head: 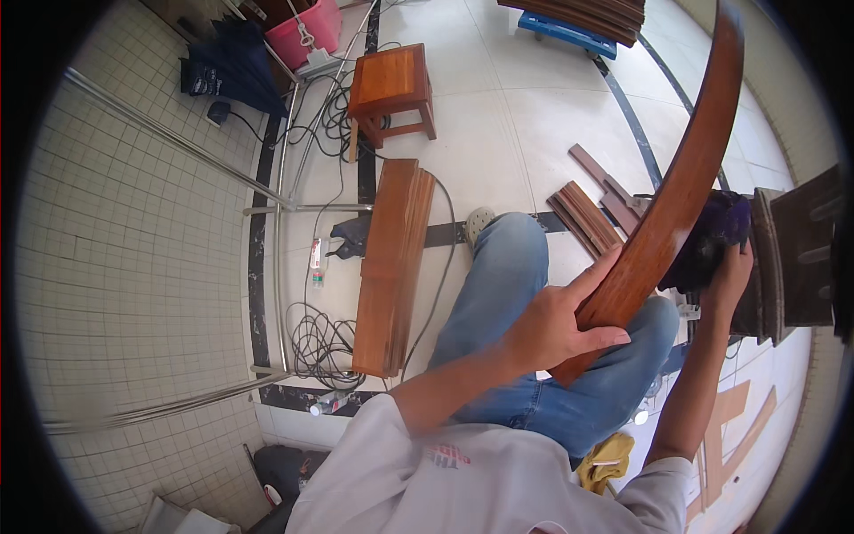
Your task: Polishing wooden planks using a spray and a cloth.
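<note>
A long reddish-brown wooden board (657,227) slants across my lap, its far end reaching the top right and its near end over my thighs. My left hand (560,327) grips its near part, thumb on the face and index finger extended along the edge. My right hand (732,267) holds a dark purple cloth (714,233) beside the board's right edge. Whether the cloth touches the board cannot be told. Just beyond the cloth is a dark brown moulded piece (774,267), partly hidden by it.
Stacked wooden boards (393,267) lie to my left, with loose black cable (323,340) nearby. Ahead stand a wooden stool (390,80) and a blue dolly (567,33) bearing boards. Shorter mouldings (587,217) lie past my knees. Metal rails (180,137) run along the tiled wall.
</note>
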{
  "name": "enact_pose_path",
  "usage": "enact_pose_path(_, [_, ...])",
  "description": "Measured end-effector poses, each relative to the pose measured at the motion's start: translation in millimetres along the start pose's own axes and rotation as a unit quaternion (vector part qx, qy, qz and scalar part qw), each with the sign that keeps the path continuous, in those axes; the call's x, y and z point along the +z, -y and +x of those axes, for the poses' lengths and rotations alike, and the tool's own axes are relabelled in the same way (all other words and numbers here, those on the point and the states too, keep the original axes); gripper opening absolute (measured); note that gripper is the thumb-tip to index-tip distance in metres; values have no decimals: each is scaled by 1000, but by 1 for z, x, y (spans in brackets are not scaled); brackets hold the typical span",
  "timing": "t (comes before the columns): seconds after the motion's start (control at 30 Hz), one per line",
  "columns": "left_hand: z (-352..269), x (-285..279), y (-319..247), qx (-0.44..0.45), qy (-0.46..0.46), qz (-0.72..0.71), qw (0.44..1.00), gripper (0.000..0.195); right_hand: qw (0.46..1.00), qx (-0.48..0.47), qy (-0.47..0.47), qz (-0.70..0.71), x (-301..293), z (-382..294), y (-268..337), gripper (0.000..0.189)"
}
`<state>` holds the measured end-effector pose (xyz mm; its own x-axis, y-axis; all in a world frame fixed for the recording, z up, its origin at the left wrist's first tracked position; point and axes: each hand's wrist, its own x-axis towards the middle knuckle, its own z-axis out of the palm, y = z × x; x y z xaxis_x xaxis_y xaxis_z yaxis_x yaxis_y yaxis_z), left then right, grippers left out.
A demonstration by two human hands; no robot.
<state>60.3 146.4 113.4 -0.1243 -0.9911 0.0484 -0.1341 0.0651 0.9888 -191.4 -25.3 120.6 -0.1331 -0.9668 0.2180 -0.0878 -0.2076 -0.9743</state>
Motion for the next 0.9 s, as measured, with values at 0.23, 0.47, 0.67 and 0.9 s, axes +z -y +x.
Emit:
enact_pose_path(0.23, [-83,-106,28,-103,-127,172,971,118,995,73,-51,-50,-4,26,-102,39])
enact_pose_path(0.47, [-211,-140,135,-307,-205,236,899,104,985,168,-26,-36,-20,18,-145,32])
enact_pose_path(0.67, [-257,-151,229,-326,-232,291,869,101,984,175,-40,0,-27,20,-149,34])
enact_pose_path(0.9, [-265,-161,263,-434,-173,324,822,99,981,188,-36,40,-32,10,-151,33])
